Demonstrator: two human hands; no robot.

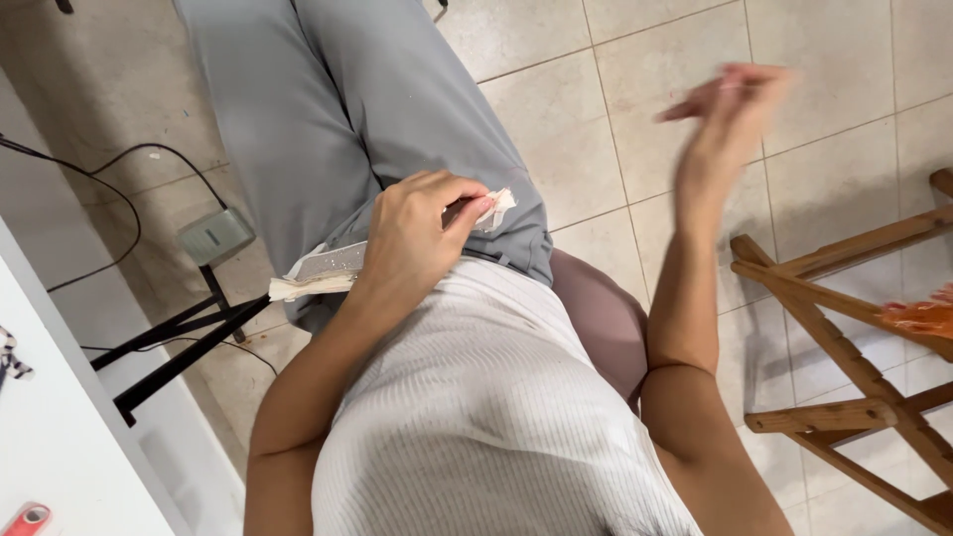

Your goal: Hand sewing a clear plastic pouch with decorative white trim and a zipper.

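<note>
I look down at my own lap, grey trousers and a white ribbed top. My left hand rests on my thigh, closed on a long flat grey strip with pale frayed ends, one end sticking out past my fingers, the other past my wrist. My right hand is raised over the tiled floor, blurred by motion. I cannot tell whether its fingers are apart or whether it holds anything.
Beige floor tiles lie below. A wooden folding frame stands at right with something orange on it. At left, a white table edge, black metal legs, a small grey box with black cables.
</note>
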